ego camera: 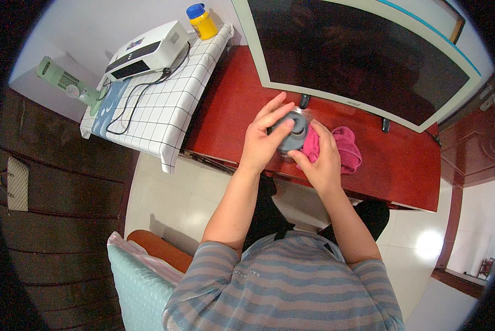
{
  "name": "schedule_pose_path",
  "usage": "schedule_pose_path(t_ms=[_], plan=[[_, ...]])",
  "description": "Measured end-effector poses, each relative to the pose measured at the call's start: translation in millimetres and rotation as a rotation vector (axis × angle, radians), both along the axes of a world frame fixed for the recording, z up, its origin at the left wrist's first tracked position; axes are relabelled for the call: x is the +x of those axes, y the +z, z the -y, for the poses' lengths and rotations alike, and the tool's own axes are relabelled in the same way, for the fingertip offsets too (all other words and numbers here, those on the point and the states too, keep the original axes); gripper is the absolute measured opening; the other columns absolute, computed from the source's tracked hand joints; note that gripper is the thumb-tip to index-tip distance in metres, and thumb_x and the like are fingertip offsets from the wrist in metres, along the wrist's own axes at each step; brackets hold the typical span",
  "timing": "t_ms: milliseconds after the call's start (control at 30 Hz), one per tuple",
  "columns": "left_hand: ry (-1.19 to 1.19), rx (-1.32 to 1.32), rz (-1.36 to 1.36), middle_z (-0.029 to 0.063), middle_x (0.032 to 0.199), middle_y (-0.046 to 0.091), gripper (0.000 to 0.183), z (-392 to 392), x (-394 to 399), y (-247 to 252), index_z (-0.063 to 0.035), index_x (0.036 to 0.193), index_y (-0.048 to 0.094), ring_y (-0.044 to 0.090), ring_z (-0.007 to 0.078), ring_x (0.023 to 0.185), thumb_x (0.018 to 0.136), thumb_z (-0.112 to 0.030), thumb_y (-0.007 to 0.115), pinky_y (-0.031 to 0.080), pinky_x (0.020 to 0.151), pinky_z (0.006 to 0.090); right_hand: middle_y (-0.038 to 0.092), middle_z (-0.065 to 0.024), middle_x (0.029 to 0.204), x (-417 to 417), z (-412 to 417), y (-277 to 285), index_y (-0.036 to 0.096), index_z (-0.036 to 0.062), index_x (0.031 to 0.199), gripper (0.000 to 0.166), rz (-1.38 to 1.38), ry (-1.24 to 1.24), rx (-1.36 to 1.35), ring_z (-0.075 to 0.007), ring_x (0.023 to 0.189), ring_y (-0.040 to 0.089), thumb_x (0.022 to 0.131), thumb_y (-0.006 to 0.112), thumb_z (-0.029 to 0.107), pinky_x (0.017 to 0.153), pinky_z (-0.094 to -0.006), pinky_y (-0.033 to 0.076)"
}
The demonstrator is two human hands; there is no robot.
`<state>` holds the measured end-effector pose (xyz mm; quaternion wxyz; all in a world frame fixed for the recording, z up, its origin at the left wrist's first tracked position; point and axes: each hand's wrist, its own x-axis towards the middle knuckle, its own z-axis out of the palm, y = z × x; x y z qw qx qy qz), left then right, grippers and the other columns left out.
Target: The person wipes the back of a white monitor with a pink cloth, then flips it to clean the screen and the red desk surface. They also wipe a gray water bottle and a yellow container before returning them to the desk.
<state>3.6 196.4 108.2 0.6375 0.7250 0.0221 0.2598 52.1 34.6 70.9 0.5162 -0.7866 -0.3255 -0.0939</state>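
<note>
A container with a grey lid (pixel 299 124) stands at the front of the red table, in front of the monitor; its clear body is mostly hidden below the lid. My left hand (pixel 266 134) is at its left side, thumb across the lid's raised ring and the other fingers stretched past the far side. From the right, my right hand (pixel 324 159) curves around the container, thumb at the near edge and fingers at the far edge. A pink towel (pixel 347 151) lies crumpled beside the container, partly behind my right hand.
The red tabletop (pixel 218 120) carries a large monitor (pixel 355 62). To the left, a checked cloth (pixel 160 116) covers a side table with a white heater (pixel 148 49), its black cord, a yellow jar (pixel 204 25) and a green device (pixel 69 82). A padded chair back (pixel 138 285) stands at lower left.
</note>
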Motion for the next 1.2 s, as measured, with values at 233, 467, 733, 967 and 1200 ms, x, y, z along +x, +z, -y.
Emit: schedule_pose_path(t_ms=[233,467,733,967,1200], plan=[[-0.022,0.228,0.030,0.0141,0.152,0.048,0.037,-6,-3,-6,-0.0064,0.128,0.068,0.041,0.0289,0.144,0.091,-0.011,0.067,0.032,0.117,0.0430,0.055,-0.0232,0.138,0,1,-1,0.049,0.0001,0.136,0.079,-0.017,0.010,0.000,-0.0414,0.128,0.054,0.074,0.087,0.032,0.107,-0.0463,0.044],[-0.045,0.452,0.073,0.0144,0.152,0.049,0.040,-10,-4,-5,-0.0063,0.129,0.067,0.038,0.0325,0.146,0.089,-0.013,0.066,0.029,0.119,0.0462,0.055,-0.0234,0.138,1,1,-4,0.049,0.0000,0.136,0.079,-0.012,0.011,0.004,-0.0415,0.128,0.053,0.075,0.086,0.032,0.108,-0.0466,0.044],[0.144,-0.109,0.054,0.0167,0.127,0.065,0.041,4,3,-3,0.0004,0.137,0.053,0.059,0.0274,0.126,0.103,-0.023,0.056,0.045,0.107,0.0410,0.057,-0.0241,0.135,0,2,-7,0.051,-0.0013,0.134,0.076,-0.046,0.009,-0.009,-0.0422,0.125,0.055,0.076,0.085,0.033,0.107,-0.0466,0.045],[0.327,-0.611,0.074,0.0180,0.134,0.058,0.041,-7,10,-13,0.0000,0.133,0.049,0.058,0.0278,0.125,0.109,-0.033,0.047,0.046,0.105,0.0412,0.059,-0.0245,0.132,-2,4,-8,0.052,-0.0022,0.134,0.072,-0.103,0.026,-0.031,-0.0417,0.122,0.057,0.078,0.083,0.029,0.105,-0.0457,0.046],[0.411,-0.468,0.013,0.0153,0.137,0.051,0.051,-1,-15,-37,-0.0011,0.135,0.046,0.049,0.0232,0.128,0.098,-0.029,0.069,0.037,0.110,0.0389,0.063,-0.0200,0.125,23,15,-30,0.056,-0.0009,0.129,0.057,-0.329,-0.066,0.164,-0.0297,0.117,0.061,0.083,0.079,0.024,0.103,-0.0392,0.046]])
